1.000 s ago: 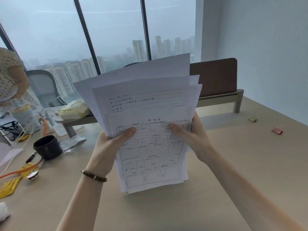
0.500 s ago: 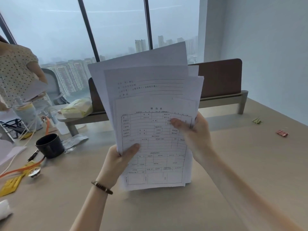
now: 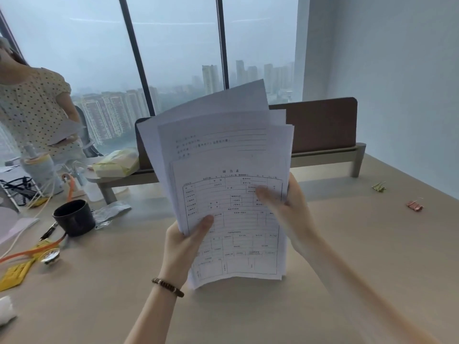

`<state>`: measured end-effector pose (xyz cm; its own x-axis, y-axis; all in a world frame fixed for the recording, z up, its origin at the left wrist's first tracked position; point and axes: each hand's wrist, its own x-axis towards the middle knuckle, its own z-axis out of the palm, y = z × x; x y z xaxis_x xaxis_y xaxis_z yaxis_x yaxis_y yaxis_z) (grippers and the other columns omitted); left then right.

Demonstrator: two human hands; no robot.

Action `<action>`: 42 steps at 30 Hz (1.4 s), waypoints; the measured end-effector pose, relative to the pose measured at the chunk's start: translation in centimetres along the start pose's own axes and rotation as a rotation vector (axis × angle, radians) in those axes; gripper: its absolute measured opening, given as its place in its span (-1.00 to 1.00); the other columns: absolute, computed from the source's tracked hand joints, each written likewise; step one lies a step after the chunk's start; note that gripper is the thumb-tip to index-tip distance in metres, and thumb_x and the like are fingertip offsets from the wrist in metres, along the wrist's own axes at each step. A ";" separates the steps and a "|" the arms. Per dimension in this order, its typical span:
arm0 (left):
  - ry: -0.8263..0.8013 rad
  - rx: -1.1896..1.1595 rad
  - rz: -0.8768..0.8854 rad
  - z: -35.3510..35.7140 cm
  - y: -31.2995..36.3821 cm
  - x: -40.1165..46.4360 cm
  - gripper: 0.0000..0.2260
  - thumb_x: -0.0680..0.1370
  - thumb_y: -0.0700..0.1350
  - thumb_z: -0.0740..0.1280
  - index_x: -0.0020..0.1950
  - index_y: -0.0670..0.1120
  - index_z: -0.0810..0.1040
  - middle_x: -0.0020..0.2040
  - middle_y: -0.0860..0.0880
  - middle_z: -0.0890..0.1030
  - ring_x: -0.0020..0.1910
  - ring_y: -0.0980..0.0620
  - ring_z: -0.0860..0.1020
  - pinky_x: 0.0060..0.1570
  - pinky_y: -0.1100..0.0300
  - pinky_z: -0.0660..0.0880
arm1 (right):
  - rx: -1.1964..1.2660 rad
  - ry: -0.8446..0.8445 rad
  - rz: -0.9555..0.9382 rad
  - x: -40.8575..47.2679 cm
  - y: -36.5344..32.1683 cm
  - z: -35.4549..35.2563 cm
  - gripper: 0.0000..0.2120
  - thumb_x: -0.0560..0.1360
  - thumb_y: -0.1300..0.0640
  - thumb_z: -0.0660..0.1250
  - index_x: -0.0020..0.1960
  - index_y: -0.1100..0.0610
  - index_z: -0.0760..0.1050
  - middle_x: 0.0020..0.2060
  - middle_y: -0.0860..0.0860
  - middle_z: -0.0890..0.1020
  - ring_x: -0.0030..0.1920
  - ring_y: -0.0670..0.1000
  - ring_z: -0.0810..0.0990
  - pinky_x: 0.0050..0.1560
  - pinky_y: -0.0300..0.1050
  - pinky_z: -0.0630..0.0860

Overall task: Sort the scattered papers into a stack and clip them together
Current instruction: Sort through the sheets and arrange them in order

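Standing upright between both hands, the fanned sheaf of printed forms (image 3: pixel 231 194) is thin, limp and slippery, pinched at its side edges by left hand (image 3: pixel 185 242) and right hand (image 3: pixel 291 209), bottom edge near the desk (image 3: pixel 347 244).

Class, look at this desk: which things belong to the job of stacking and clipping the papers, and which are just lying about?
Belong to the job:
papers, held upright by left hand and right hand
green clip
pink clip

Just lying about:
black mug
pen
spoon
yellow packet
orange cable
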<state>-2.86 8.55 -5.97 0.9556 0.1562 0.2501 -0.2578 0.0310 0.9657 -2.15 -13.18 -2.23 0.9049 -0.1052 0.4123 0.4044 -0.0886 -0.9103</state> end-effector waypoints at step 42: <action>-0.116 -0.105 0.041 0.2 0.9 -0.5 -0.82 0.44 -0.14 0.46 0.03 -0.06 0.70 0.02 -0.06 0.74 0.03 -0.02 0.70 -0.07 0.13 0.64 | -0.137 0.030 -0.099 -1.5 1.0 -0.4 -0.47 0.58 0.00 0.39 0.46 -0.11 0.22 0.10 -0.33 0.59 0.09 -0.29 0.60 -0.13 -0.34 0.59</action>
<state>-3.51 8.27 -5.22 0.9523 0.0448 0.3018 -0.3051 0.1313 0.9432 -3.17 -13.49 -3.73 0.8565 -0.1185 0.5024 0.4677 -0.2337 -0.8525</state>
